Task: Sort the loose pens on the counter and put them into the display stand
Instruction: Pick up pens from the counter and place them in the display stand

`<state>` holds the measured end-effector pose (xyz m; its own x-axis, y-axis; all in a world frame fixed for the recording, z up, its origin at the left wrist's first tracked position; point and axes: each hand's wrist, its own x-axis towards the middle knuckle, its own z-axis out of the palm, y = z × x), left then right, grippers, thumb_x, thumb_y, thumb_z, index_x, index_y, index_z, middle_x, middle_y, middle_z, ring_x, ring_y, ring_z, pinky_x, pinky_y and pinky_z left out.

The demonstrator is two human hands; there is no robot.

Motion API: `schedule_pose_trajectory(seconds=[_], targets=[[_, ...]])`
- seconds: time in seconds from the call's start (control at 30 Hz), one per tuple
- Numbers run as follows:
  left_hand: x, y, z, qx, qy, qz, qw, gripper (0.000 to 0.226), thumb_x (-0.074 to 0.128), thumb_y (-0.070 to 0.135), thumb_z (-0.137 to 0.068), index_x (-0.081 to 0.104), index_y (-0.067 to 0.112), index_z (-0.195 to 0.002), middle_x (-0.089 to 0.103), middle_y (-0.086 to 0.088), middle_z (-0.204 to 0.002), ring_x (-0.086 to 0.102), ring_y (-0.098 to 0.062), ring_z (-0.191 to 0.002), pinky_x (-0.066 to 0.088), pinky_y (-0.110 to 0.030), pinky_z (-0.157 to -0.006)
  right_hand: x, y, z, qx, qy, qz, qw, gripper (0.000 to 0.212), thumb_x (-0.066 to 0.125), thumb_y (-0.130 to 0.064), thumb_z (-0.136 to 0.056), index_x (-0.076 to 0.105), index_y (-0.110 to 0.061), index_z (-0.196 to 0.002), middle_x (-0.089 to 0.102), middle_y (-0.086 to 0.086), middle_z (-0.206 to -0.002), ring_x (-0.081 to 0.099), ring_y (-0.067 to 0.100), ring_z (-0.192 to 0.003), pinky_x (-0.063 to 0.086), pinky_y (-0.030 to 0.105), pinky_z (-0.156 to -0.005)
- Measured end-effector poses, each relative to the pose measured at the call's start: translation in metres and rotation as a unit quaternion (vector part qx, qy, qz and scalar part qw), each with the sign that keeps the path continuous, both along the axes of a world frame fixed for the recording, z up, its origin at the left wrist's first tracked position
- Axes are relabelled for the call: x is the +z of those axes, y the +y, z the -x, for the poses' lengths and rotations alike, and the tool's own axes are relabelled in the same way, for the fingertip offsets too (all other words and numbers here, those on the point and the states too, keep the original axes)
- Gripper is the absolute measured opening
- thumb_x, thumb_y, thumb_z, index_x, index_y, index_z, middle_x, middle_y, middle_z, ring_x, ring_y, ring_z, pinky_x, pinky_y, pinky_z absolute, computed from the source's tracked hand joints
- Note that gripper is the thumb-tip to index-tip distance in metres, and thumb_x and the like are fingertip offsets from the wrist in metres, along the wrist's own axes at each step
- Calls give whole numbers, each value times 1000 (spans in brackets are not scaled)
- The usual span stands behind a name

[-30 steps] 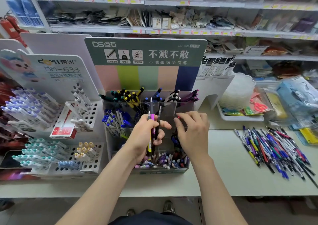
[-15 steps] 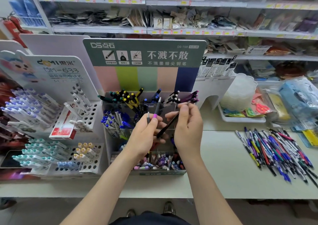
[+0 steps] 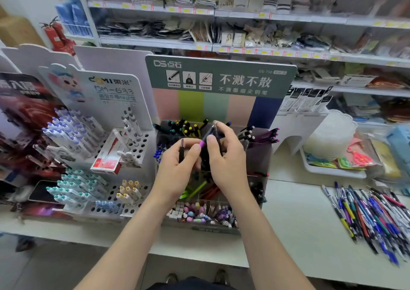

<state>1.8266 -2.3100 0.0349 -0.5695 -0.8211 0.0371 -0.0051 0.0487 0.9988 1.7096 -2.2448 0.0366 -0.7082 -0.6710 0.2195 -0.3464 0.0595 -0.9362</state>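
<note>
Head view looks down on the table (image 3: 295, 218), where the green-headed display stand (image 3: 219, 76) sits against the back edge, its clear compartments already holding pens grouped by colour. Both hands are raised over its middle compartments. The left hand (image 3: 175, 170) is curled round a dark pen (image 3: 182, 151), kept upright with its tip poking above the fingers, probably parked there as a spare while the other one is dealt with. The right hand (image 3: 228, 159) pinches a purple-gripped pen (image 3: 207, 135) between thumb and fingers, slanted with its clear end up toward the back row; the left thumb sits just beside its purple section, as if steadying it for a look at the type before choosing a slot. Which compartment it is meant for cannot be told, since the hands hide the cells below. The loose pens (image 3: 375, 218) lie in a fanned heap near the right edge of the table, well apart from the stand, so most of the sorting seems not yet done
</note>
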Motion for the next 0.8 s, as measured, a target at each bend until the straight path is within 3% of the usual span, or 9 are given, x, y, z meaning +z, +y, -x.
schedule_pose_trajectory(seconds=[0.07,0.17,0.23,0.37,0.5,0.6,0.7,0.77,0.8], targets=[[2,-1,-2,25,25,-10,999,11,62,23,-108,68,17,-116,61,-6,-71,55,-18,-69,48,-33,-68,0,1,-2,-7,80,0,997,51,58,-16,-104,52,-29,-153,72,-1,-118,65,11,-101,55,33,-94],[7,-1,0,66,51,-12,996,9,65,21,-106,64,13,-109,62,-9,-68,56,-22,-68,49,-45,-72,1,6,-8,-43,160,11,986,73,68,-17,-97,35,-31,-161,61,-3,-107,58,9,-91,53,27,-76],[14,0,4,82,53,3,995,8,66,20,-105,67,12,-104,67,-9,-72,61,-24,-69,54,-46,-73,1,9,-11,-51,186,26,981,65,70,-18,-96,42,-26,-154,59,-5,-114,59,9,-94,55,31,-74],[27,5,20,59,24,50,997,7,73,15,-98,76,21,-100,78,3,-93,74,-17,-86,61,-38,-81,3,15,1,-60,117,45,990,39,53,-11,-106,51,-20,-145,68,-4,-108,65,12,-90,55,35,-82],[41,12,42,36,4,157,987,5,74,19,-98,76,23,-102,76,11,-91,71,-13,-86,59,-30,-77,7,32,20,-141,49,103,983,49,51,-21,-112,34,-27,-157,74,-6,-95,71,16,-66,58,35,-68],[52,17,64,28,7,236,971,10,77,25,-98,71,17,-100,72,7,-85,67,-14,-77,54,-24,-68,3,45,36,-226,20,99,969,31,55,-21,-110,44,-20,-138,76,-3,-93,73,12,-80,59,44,-85],[55,17,87,0,-16,312,950,12,79,27,-96,73,17,-99,72,10,-84,66,-8,-75,51,-18,-68,-1,57,47,-286,-25,71,955,20,56,-10,-102,58,-18,-121,72,-3,-105,67,-5,-93,55,23,-87],[52,13,103,-16,-49,362,931,14,80,30,-95,75,18,-100,73,8,-89,67,-9,-78,57,-30,-74,-1,63,51,-298,-41,56,952,32,56,-2,-97,63,-18,-125,69,-7,-112,62,-11,-98,47,8,-83],[51,11,110,-24,-75,383,920,17,79,34,-95,75,19,-101,72,7,-92,67,-12,-81,57,-37,-76,-2,65,52,-300,-37,50,952,38,56,-1,-96,64,-19,-128,68,-7,-116,62,-7,-102,47,10,-87]])
